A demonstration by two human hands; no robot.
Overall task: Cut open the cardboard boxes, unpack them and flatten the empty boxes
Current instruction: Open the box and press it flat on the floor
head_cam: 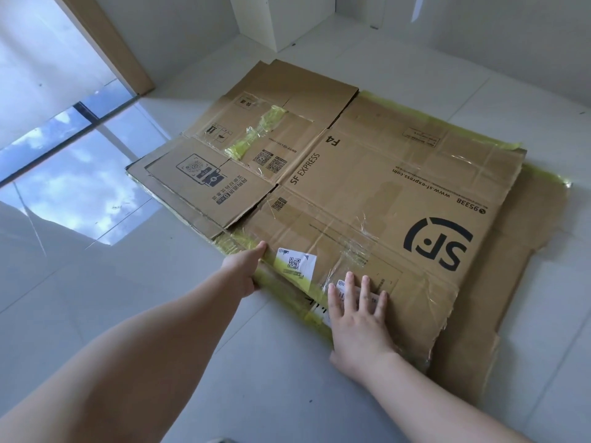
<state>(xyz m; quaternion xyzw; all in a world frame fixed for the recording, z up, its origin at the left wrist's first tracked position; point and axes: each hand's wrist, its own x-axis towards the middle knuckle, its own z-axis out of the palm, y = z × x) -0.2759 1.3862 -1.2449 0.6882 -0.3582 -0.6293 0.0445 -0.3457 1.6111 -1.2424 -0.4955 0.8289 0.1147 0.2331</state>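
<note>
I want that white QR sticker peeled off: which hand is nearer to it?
Left. The left hand grips the cardboard edge just beside the QR sticker; the right hand lies flat farther right.

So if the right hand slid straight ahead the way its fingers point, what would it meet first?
The right hand lies flat on the large flattened SF box, fingers pointing away from the person. Going on, it would stay on bare cardboard and probably first cross the crinkled clear tape; nothing upright shows ahead.
</note>
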